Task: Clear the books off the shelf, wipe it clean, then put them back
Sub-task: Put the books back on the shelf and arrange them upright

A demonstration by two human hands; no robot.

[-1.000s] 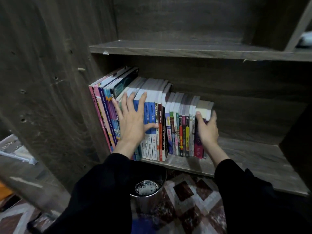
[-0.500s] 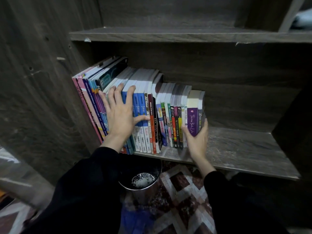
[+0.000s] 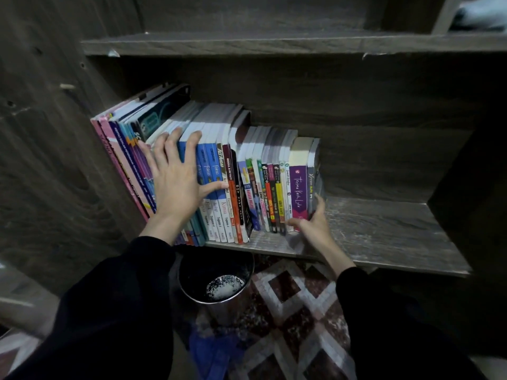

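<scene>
**Both hands on the row of books**

I see the books (image 3: 247,185) standing in a row at the left end of the wooden shelf (image 3: 389,231). My left hand (image 3: 178,185) lies flat, fingers spread, grip released, against the blue spines. My right hand (image 3: 312,223) cups the row's right end low down beside the purple book (image 3: 298,193), fingers curled but clasping nothing.

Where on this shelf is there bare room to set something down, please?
The shelf board is bare from the last book and right hand rightward to the cabinet wall. Leftward, books crowd it under the left hand.
</scene>
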